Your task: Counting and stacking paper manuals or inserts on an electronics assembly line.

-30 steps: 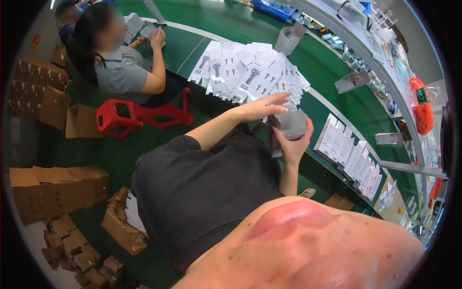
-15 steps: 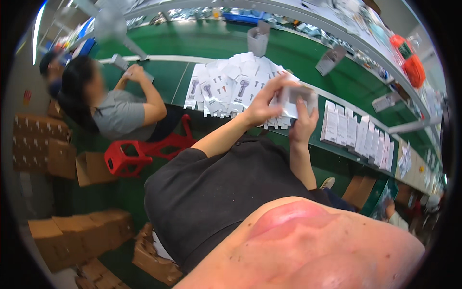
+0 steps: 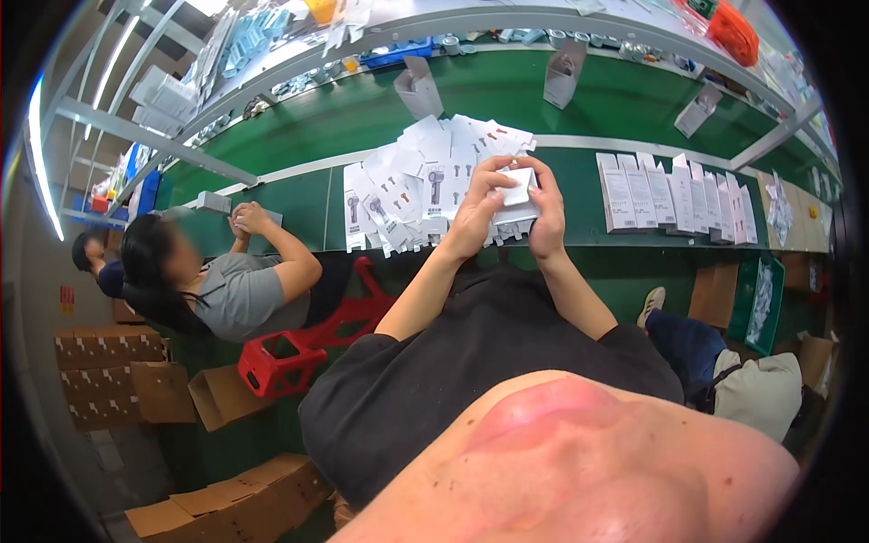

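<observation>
Between both hands I hold a small white carton (image 3: 516, 188), one end of it turned up toward me. My left hand (image 3: 474, 214) wraps its left side, the thumb lying on the end. From the right, my right hand (image 3: 547, 215) grips it with curled fingers. The carton's lower part is mostly hidden behind my hands. Just left of it, flat printed carton blanks (image 3: 407, 185) lie in an overlapping pile on the green bench, partly covered by my left hand. Several upright white cartons (image 3: 670, 195) stand in a row to the right, their top flaps raised.
Open-topped cartons (image 3: 419, 88) ride on the green belt (image 3: 489, 95) beyond the bench. A metal shelf frame (image 3: 362, 41) crosses above. At left, a co-worker (image 3: 244, 290) handles a box near a red stool (image 3: 281, 357). Brown cardboard boxes (image 3: 226, 507) stand on the floor.
The carton has turned in my hands, so its open end no longer faces me and a white end panel shows. My hands have drawn closer around it. The whole view has shifted.
</observation>
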A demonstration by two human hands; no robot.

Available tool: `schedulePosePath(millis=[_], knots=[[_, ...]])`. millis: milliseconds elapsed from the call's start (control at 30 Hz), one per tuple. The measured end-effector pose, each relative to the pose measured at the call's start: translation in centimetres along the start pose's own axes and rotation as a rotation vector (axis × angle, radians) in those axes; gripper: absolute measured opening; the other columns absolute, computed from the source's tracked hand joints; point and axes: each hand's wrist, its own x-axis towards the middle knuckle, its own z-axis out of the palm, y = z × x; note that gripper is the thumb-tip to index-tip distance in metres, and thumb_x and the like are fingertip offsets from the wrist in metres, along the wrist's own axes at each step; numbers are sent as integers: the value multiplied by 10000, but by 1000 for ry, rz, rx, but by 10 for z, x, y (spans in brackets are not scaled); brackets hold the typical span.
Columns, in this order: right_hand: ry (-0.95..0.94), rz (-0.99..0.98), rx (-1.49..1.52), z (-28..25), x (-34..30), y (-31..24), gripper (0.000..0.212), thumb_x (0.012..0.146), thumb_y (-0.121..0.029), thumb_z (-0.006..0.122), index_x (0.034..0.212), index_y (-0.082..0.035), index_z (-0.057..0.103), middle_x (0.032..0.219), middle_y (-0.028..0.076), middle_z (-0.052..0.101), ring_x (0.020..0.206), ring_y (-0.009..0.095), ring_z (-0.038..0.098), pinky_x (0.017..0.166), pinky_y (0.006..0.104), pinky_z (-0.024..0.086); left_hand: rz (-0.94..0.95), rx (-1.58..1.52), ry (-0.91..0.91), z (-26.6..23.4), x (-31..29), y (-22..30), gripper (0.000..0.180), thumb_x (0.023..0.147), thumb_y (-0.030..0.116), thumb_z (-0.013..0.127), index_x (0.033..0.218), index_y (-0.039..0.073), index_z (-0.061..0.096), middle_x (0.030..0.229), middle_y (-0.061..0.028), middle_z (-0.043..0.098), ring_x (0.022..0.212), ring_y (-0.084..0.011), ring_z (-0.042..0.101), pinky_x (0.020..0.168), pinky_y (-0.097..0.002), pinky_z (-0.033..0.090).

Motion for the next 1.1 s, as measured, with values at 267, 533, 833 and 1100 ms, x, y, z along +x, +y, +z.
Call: schedulePosePath(millis=[267,533,833,1100], knots=[[100,30,-420,-22,-19,6,504,746,-8,479,1240,-30,576,1203,120,622,1049,238,574,943,292,441,-103,235,-62,19,-21,-27,132,947,37,421,1070,36,469,1347,-173,484,1173,-291,469,1082,-355,328],[97,51,-483,-55,-55,-1,455,750,-156,688,1193,-73,626,1208,88,630,1043,257,608,932,324,477,-458,362,-269,17,-37,-12,507,835,131,704,1308,43,546,1421,-176,480,1308,-326,456,1116,-404,344],[49,-221,-929,-141,-38,51,558,749,-232,746,1267,-97,590,1283,160,572,1182,352,549,1028,460,439,-168,1085,-221,-76,-53,-100,753,701,231,829,1374,70,532,1475,-196,433,1389,-381,379,1136,-497,301],[503,-157,-738,-192,-40,72,551,724,-149,744,1247,-65,593,1263,159,579,1126,361,571,990,421,453,-380,1254,-203,-117,-97,-157,868,679,318,837,1429,81,470,1503,-259,373,1373,-411,393,1138,-488,320]])
